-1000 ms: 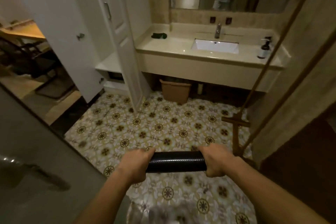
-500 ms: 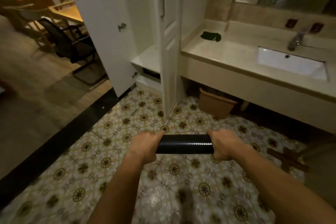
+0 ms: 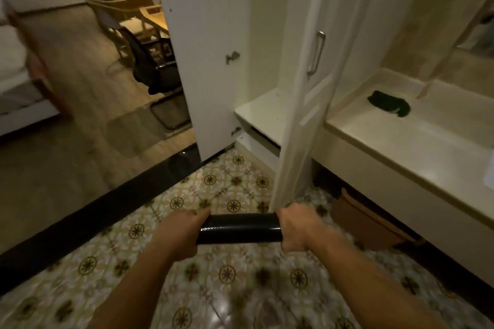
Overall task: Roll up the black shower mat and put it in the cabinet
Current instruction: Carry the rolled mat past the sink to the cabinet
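Observation:
The black shower mat (image 3: 239,228) is rolled into a tight horizontal tube, held level in front of me above the patterned floor. My left hand (image 3: 180,232) grips its left end and my right hand (image 3: 299,227) grips its right end. Ahead stands the white cabinet (image 3: 264,112) with both tall doors swung open; its right door (image 3: 307,88), with a metal handle, stands edge-on just beyond the roll. A pale shelf shows inside at about knee height, with a dark gap beneath it.
The cabinet's left door (image 3: 197,56) is open toward the doorway. A vanity counter (image 3: 417,147) with a dark green cloth (image 3: 389,107) runs along the right; a brown bin (image 3: 366,222) sits under it. A black threshold (image 3: 107,211) borders a wooden-floored room with chairs.
My view has swung left and moved closer to the open cabinet; the sink and mirror have slid out of frame. Both hands keep the same grip on the rolled mat.

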